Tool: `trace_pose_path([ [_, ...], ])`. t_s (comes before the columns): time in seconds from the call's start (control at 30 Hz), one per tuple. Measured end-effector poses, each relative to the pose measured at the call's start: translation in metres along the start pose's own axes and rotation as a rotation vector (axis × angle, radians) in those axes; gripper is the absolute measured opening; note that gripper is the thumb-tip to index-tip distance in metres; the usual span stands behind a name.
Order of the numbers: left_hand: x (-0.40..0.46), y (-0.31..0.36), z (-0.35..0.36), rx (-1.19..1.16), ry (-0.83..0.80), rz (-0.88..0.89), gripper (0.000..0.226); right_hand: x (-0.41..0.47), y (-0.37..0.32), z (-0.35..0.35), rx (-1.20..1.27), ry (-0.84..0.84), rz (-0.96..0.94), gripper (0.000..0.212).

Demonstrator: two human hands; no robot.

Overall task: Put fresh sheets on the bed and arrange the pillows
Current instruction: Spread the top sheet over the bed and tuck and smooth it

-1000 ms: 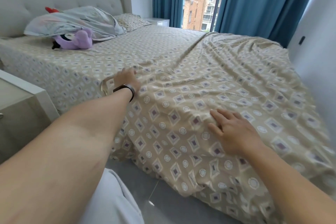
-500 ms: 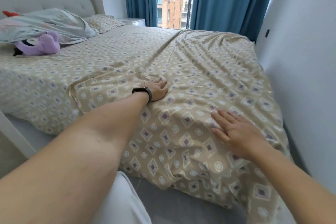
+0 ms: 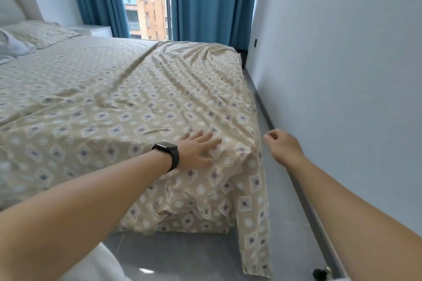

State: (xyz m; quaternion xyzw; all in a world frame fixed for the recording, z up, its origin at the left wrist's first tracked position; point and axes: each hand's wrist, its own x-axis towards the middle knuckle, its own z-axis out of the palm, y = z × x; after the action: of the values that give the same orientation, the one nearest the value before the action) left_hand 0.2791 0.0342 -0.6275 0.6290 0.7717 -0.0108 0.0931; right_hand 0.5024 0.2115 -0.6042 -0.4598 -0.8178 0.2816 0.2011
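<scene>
Left hand [image 3: 198,149], fingers spread flat, presses the sheet [image 3: 141,107] down near the bed's [image 3: 68,70] foot corner. Right hand [image 3: 282,143] hangs off the bed over the floor [image 3: 285,207], fingers loosely curled, holding nothing. Step looks like smoothing/spreading the top sheet; it's on the bed but wrinkled w/ ridges toward the far side, one corner trailing down to the floor. Next move prob. calls for the right hand to take that hanging edge and pull it square, left pinning. Pillow [image 3: 41,33] sits at the head end, not yet arranged. Room: wall [image 3: 342,75] close on the right, narrow grey floor gap, blue curtains [image 3: 205,0], window btw. them.
</scene>
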Motion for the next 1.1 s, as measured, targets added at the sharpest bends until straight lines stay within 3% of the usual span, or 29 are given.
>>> trace_pose_path([
  [0.07,0.009,0.009,0.007,0.048,0.074,0.066,0.069,0.004,0.015,0.006,0.198,-0.045,0.226,0.027],
  [0.13,0.018,0.008,0.013,0.104,0.144,0.098,0.067,0.009,0.019,0.018,0.387,-0.194,0.397,0.031],
  [0.2,0.021,0.004,0.014,0.109,0.151,0.119,0.066,0.01,0.011,0.025,0.478,-0.338,0.448,0.033],
  [0.3,0.02,0.0,0.015,0.094,0.153,0.133,0.067,0.012,-0.003,0.033,0.549,-0.322,0.476,0.03],
  [0.47,0.013,0.003,0.015,0.104,0.152,0.146,0.069,0.018,-0.008,0.032,0.436,-0.253,0.461,0.031],
  [0.6,0.014,0.003,0.009,0.113,0.174,0.171,0.069,0.02,-0.009,0.02,0.325,-0.244,0.331,0.032],
  [0.73,0.016,0.007,0.006,0.064,0.227,0.205,0.072,0.029,-0.028,-0.005,0.029,-0.168,0.135,0.021],
  [0.8,0.017,0.011,0.008,0.059,0.241,0.199,0.071,0.029,-0.028,-0.006,-0.132,-0.17,0.142,0.02],
  [0.93,0.021,0.008,0.012,0.102,0.209,0.22,0.068,0.023,0.002,0.023,-0.138,-0.351,0.268,0.03],
  [1.03,0.018,0.006,0.013,0.083,0.213,0.242,0.065,0.022,0.006,0.032,-0.083,-0.308,0.279,0.017],
  [1.1,0.015,0.005,0.012,0.066,0.248,0.284,0.062,0.025,0.013,0.035,0.015,-0.2,0.312,0.02],
])
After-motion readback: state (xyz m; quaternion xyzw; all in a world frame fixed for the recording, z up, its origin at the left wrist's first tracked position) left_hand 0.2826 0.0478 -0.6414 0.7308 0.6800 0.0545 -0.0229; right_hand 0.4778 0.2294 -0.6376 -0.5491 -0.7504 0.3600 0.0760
